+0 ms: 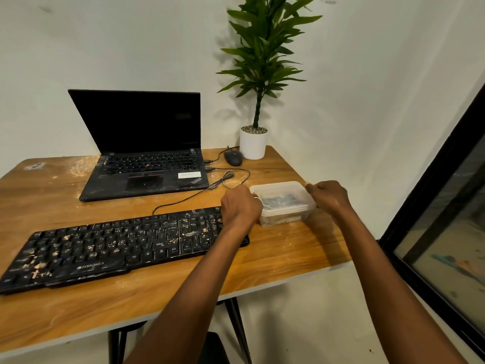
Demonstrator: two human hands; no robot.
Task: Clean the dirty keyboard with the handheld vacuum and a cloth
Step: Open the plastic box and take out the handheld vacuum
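- On the worktop (288, 248), at 3 o'clock of the keyboard (118, 248): a clear plastic tub (283, 203), with both grips on it.
- Left grip (240, 206): fingers curled on the tub's 9 o'clock rim.
- Right grip (329, 197): pinching the tub's 2 o'clock corner.
- Keyboard is crumb-covered and sits at 8 o'clock from the left grip, its right end under that wrist.
- Laptop (141, 153) is at 12 o'clock of the keyboard.

On the wooden table (275, 258) a crumb-strewn keyboard (118, 248) is laid in front, an open laptop (147, 169) set behind it, a mouse (233, 157) and white plant pot (252, 144) at the back corner, and a clear plastic container (283, 203) just beside the keyboard.
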